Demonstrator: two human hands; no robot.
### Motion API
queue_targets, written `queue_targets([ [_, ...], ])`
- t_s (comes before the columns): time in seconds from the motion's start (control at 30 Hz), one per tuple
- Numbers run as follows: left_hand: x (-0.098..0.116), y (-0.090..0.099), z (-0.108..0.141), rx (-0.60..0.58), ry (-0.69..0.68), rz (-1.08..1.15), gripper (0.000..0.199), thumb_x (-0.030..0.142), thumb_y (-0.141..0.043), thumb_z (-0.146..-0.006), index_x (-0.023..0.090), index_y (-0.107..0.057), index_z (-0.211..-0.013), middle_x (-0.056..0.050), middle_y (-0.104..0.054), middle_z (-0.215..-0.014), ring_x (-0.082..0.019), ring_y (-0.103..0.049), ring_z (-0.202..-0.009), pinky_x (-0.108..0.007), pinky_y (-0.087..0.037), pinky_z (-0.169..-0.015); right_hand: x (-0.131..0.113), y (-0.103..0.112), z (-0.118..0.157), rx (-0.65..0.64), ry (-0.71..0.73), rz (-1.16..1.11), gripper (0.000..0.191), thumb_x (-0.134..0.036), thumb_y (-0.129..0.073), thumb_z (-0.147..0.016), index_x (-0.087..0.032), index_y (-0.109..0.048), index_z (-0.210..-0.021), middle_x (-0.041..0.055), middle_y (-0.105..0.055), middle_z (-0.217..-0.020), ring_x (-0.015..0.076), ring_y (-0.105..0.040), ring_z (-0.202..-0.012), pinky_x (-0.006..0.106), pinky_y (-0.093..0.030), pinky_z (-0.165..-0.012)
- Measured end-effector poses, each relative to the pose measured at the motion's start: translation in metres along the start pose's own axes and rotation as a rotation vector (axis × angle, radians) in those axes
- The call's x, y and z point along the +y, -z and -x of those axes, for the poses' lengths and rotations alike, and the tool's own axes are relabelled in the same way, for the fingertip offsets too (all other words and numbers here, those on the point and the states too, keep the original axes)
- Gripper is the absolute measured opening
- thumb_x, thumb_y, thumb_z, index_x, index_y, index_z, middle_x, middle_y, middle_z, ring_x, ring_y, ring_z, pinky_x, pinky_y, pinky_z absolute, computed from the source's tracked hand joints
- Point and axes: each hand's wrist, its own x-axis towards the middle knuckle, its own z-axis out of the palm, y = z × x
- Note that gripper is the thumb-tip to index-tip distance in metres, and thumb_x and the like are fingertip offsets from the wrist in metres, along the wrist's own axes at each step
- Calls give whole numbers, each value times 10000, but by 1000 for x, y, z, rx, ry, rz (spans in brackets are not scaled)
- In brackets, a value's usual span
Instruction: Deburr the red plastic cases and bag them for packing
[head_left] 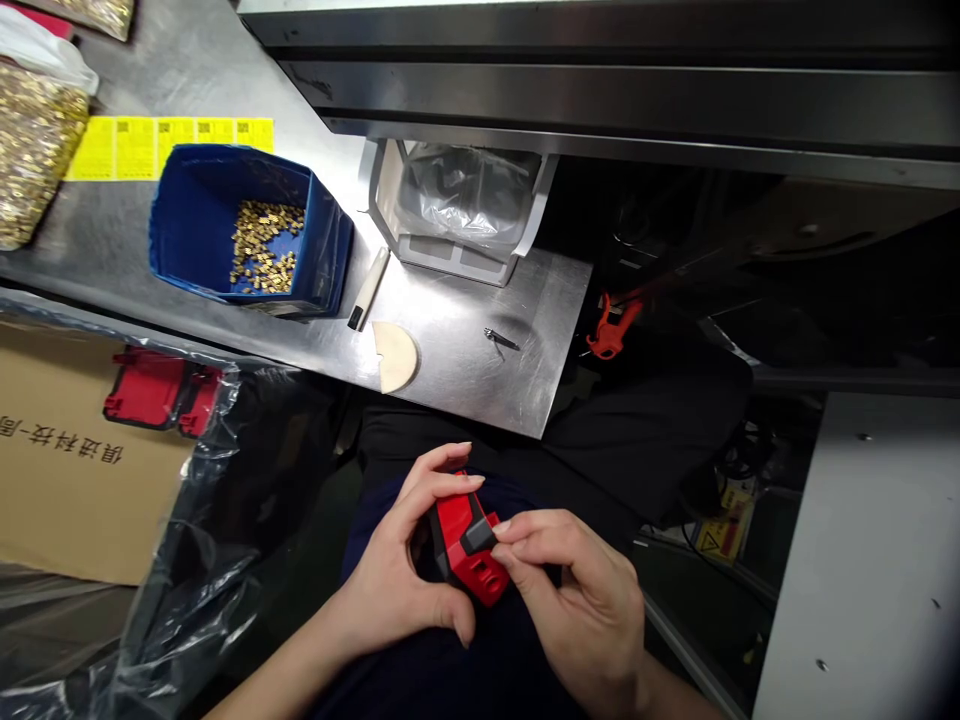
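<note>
A red and black plastic housing (463,520) rests over my lap, low in the middle of the view. My left hand (409,560) curls around its left side, fingers over the upper end and thumb below. With thumb and fingertips pinched, my right hand (574,590) grips the edge of a dark grey piece (478,537) on the housing's right face. Whether that piece is separate from the housing I cannot tell. Two small holes show in the red part below it.
Beyond my lap, the metal table (480,390) carries a blue bin (319,240) of small brass parts, a grey bin (457,262), a cutter-like tool (369,290), a cream disc (395,357) and nail clippers (501,339). Red parts (150,388) lie on cardboard (67,500) at left.
</note>
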Motion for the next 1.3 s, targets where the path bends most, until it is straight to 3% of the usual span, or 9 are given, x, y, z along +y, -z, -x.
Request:
queue_targets([
  [0.6, 0, 2, 0, -8, -21, -49, 942, 671, -951, -455, 382, -669, -1306, -111, -293, -1626, -472, -295, -1490, -675, -267, -1212, 4, -2, 3, -10, -75, -58, 213, -42, -685, -909, -244, -617, -917, -5, -720, -894, 153, -719, -864, 270, -592, -798],
  [0.77, 3, 1, -2, -27, -25, -58, 925, 677, -937, -500, 370, -665, -1329, -117, -254, -1649, -482, -246, -1511, -698, -239, -1217, 10, 8, 1, 58, -208, -10, 111, -164, -625, -970, -252, -619, -1037, 7, -661, -895, 158, -662, -819, 274, -551, -750],
  [0.87, 5, 1, -4, -41, -25, -74, 914, 682, -929, -524, 367, -667, -1341, -111, -237, -1661, -485, -216, -1524, -702, -217, -1226, 12, 18, -6, -50, -337, -7, 129, -275, -557, -1036, -258, -656, -1117, -8, -690, -837, 142, -661, -727, 249, -533, -694],
  [1.0, 6, 0, -5, -62, -26, -111, 920, 683, -925, -538, 360, -665, -1360, -108, -235, -1670, -488, -224, -1522, -695, -210, -1235, 3, 25, -21, -288, -343, 90, 244, -410, -583, -1017, -234, -674, -874, -25, -616, -727, 132, -566, -641, 248, -432, -597],
  [1.1, 6, -2, -5, -64, -39, -123, 911, 670, -929, -552, 359, -663, -1366, -104, -250, -1671, -484, -229, -1523, -679, -213, -1242, -3, 20, -28, -422, -301, 179, 331, -370, -587, -1006, -212, -592, -715, -31, -541, -675, 121, -494, -614, 266, -363, -581],
  [1.2, 8, -2, -6, -71, -13, -88, 832, 610, -938, -618, 353, -666, -1361, -102, -283, -1661, -461, -231, -1532, -645, -223, -1250, 0, 15, -31, -419, -341, 144, 430, -335, -457, -1067, -206, -529, -662, -35, -508, -619, 111, -478, -566, 265, -341, -545],
  [1.3, 9, -1, -9, -44, 55, 42, 743, 596, -903, -686, 313, -681, -1336, -109, -344, -1633, -442, -292, -1512, -590, -291, -1238, 13, 16, -33, -311, -369, 84, 354, -359, -442, -1082, -216, -661, -844, -15, -628, -724, 130, -607, -651, 239, -441, -586],
])
